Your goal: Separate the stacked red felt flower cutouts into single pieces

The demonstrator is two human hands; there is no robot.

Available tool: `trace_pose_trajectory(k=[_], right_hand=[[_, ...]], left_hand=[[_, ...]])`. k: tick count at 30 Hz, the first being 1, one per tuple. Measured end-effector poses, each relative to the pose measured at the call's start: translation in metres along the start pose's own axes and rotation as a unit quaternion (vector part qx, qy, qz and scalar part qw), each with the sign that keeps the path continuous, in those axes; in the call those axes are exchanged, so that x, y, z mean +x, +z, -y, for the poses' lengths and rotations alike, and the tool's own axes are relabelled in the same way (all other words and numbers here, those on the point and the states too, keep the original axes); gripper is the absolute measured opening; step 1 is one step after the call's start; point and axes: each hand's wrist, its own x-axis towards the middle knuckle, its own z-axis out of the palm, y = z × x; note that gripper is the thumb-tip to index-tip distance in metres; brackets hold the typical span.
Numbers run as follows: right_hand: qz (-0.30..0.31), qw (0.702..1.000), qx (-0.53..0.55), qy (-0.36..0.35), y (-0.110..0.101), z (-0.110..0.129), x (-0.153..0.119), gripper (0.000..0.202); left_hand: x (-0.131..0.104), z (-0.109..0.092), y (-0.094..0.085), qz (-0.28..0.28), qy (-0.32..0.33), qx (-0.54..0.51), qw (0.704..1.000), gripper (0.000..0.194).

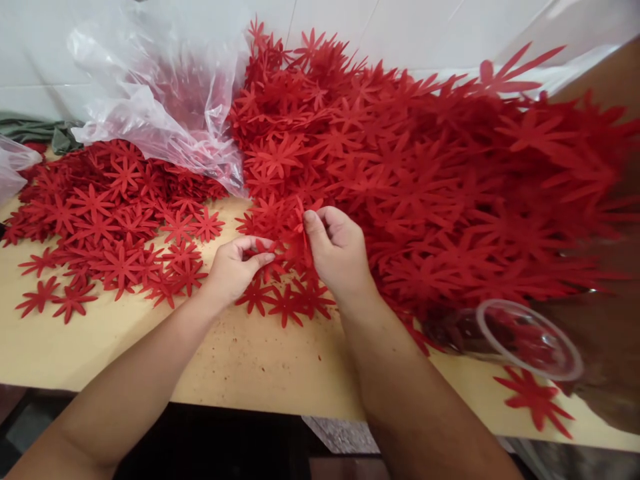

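Note:
My right hand is closed, thumb against bent fingers, pinching a red flower-shaped cutout that stands on edge. Just to its left, my left hand pinches another red petal cutout between thumb and fingertips. Whether the two pieces are joined cannot be made out. Below the hands, several loose red cutouts lie flat on the table. A tall heap of the same red cutouts rises behind and to the right of my right hand. On the left spreads a lower pile.
A clear plastic bag stands behind the left pile against the white tiled wall. A transparent tub lies on its side at the right, near a brown surface. The pale table's front edge runs below my forearms.

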Motion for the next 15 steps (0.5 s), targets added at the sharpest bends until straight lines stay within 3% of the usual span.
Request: trace_pose_trajectory(k=[2, 6, 11, 15], right_hand=[[0.009, 1.000, 0.017, 0.004, 0.001, -0.001, 0.001, 0.047], [0.050, 0.996, 0.068, 0.032, 0.003, -0.008, 0.003, 0.049], [0.077, 0.986, 0.126, 0.079, 0.004, -0.004, 0.002, 0.045], [0.182, 0.966, 0.149, 0.105, 0.002, 0.006, -0.002, 0.043]], left_hand=[[-0.001, -0.001, 0.001, -0.005, 0.006, 0.020, 1.000, 0.012], [0.001, 0.002, 0.001, -0.027, 0.025, 0.073, 0.997, 0.026], [0.002, 0.007, 0.003, 0.001, 0.043, 0.049, 0.998, 0.027], [0.000, 0.006, 0.003, 0.009, 0.039, 0.010, 0.999, 0.026]])
